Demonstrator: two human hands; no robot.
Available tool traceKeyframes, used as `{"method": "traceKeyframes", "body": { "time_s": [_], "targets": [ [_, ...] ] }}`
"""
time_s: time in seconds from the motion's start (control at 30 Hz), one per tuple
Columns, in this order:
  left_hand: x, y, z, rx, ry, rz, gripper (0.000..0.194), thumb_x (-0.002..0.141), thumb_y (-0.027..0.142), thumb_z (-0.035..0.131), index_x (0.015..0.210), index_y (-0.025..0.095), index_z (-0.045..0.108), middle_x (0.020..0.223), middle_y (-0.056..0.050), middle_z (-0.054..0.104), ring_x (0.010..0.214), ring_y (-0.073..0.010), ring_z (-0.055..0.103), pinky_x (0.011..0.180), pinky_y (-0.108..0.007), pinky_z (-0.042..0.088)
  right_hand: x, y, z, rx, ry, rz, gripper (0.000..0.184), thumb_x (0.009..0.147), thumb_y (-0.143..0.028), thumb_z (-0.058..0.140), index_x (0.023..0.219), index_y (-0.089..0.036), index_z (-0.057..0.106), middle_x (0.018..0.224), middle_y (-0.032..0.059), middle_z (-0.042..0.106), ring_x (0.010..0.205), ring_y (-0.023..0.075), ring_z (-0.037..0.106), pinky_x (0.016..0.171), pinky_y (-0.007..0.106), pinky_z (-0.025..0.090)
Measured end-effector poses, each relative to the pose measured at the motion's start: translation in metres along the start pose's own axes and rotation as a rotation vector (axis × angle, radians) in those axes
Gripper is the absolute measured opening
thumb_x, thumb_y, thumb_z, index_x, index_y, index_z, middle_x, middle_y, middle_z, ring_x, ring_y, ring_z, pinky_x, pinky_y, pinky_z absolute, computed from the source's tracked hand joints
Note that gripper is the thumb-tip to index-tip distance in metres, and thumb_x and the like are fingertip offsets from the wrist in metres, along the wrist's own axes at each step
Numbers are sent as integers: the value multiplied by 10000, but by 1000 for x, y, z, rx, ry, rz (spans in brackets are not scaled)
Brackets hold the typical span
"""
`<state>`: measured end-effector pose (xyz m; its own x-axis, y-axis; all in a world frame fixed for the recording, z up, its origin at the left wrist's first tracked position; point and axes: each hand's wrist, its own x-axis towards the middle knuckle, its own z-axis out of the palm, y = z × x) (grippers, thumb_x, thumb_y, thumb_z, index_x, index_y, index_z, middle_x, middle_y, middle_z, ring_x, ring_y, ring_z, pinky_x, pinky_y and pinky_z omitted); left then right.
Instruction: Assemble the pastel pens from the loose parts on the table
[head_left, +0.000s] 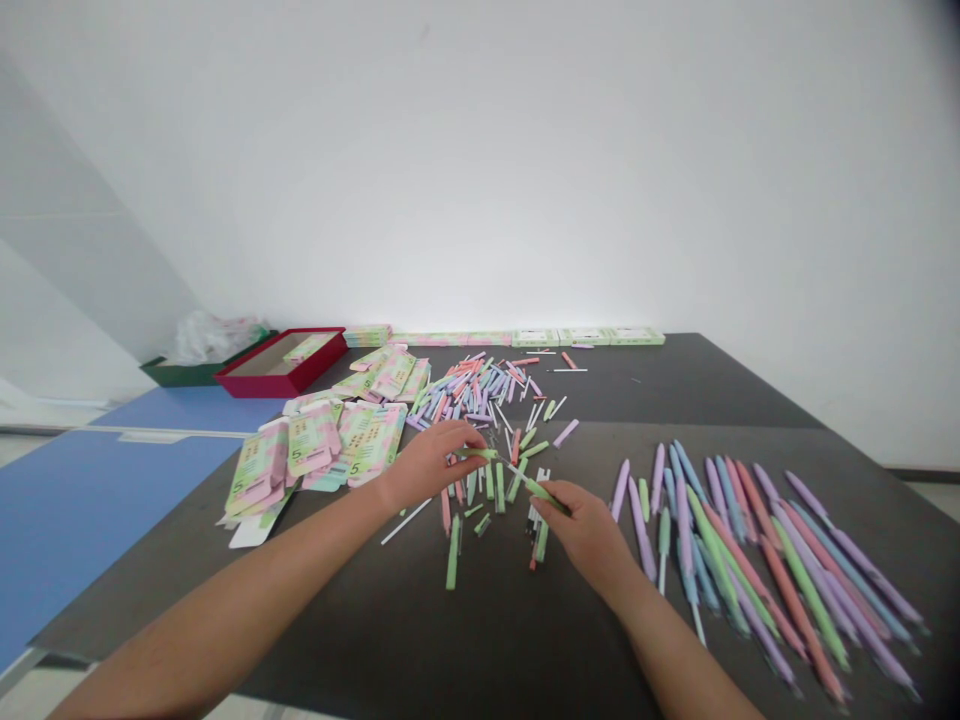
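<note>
My left hand (433, 465) pinches a short light-green pen part (481, 453) between thumb and fingers. My right hand (581, 530) is closed on a green pen barrel (538, 489) with a thin white refill (516, 472) sticking out toward the left hand. The two pieces are very close together; whether they touch I cannot tell. Under and beyond my hands lie loose green pen parts (454, 552) and white refills (406, 522). A pile of mixed pink, blue and purple pen parts (480, 388) spreads farther back. To the right, many whole pastel pens (802, 570) lie side by side.
Printed cardboard packs (315, 440) are heaped on the left of the dark table (360, 610). Behind them stand a red box (281, 380) and a green tray (184, 373) with a plastic bag. Pale green boxes (585, 337) line the wall. A blue surface (142, 490) adjoins the left edge.
</note>
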<state>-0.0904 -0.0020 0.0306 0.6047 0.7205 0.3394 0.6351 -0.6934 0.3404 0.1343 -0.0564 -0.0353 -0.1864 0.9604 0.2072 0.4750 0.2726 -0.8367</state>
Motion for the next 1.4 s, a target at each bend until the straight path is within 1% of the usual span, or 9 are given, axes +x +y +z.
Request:
{"method": "traceKeyframes", "body": {
  "time_s": [0.17,0.37,0.57,0.83,0.97,1.1,1.2,1.3,1.4],
  "targets": [
    [3,2,-7,46,-63,101,204,870,343,463,889,192,600,868,-47,616,863,-163,534,793,-288,404,1,4,-1,-220,25,-98,204,849,-256,465,866,-207,662,835,41,665,797,187,584,680,264,372],
    [2,9,-3,6,-165,109,233,865,355,468,913,190,627,872,-61,615,856,-163,542,780,-275,411,0,-1,-4,-447,70,-205,179,872,-227,473,864,-212,651,761,26,637,712,159,566,637,257,327],
    [-1,23,13,-84,-209,42,188,834,349,526,857,204,644,836,-34,623,821,-149,555,753,-254,410,-3,-4,2,-516,50,-299,183,890,-241,476,935,-209,651,769,38,635,728,166,561,662,270,314],
    [3,25,18,-96,-244,-130,208,813,383,544,835,218,670,815,-4,657,785,-146,576,691,-231,401,-6,-4,4,-648,84,-333,201,908,-228,437,938,-186,631,764,59,617,708,169,537,660,281,304],
    [5,29,19,-84,-274,-133,216,808,391,547,820,218,676,789,0,657,758,-143,578,660,-223,392,-5,-4,3,-470,-1,-245,208,892,-231,442,890,-192,646,768,54,612,719,168,535,645,265,335],
    [9,31,9,-121,-321,-16,230,814,386,542,833,203,681,807,-23,654,767,-144,577,694,-231,394,-7,-5,5,126,-252,18,278,873,-337,439,805,-177,656,647,-1,557,608,129,502,551,222,361],
    [11,30,0,-180,-416,16,238,794,395,563,824,198,692,795,-28,656,761,-145,574,701,-231,390,-9,-5,9,415,-386,215,303,837,-395,474,905,-157,648,561,-41,470,496,94,433,490,205,365],
    [9,30,0,-263,-426,-194,252,758,420,585,822,201,692,758,-9,650,712,-139,566,633,-223,378,-8,-5,10,310,-231,147,289,749,-308,586,1010,-186,615,675,-21,549,564,112,501,549,226,419],
    [2,31,11,-462,-323,-466,298,718,452,607,833,184,665,698,3,628,633,-128,541,566,-222,359,-6,-7,7,119,-60,-26,183,756,-260,573,917,-214,646,846,33,628,758,168,573,680,267,437]
  ]
}}
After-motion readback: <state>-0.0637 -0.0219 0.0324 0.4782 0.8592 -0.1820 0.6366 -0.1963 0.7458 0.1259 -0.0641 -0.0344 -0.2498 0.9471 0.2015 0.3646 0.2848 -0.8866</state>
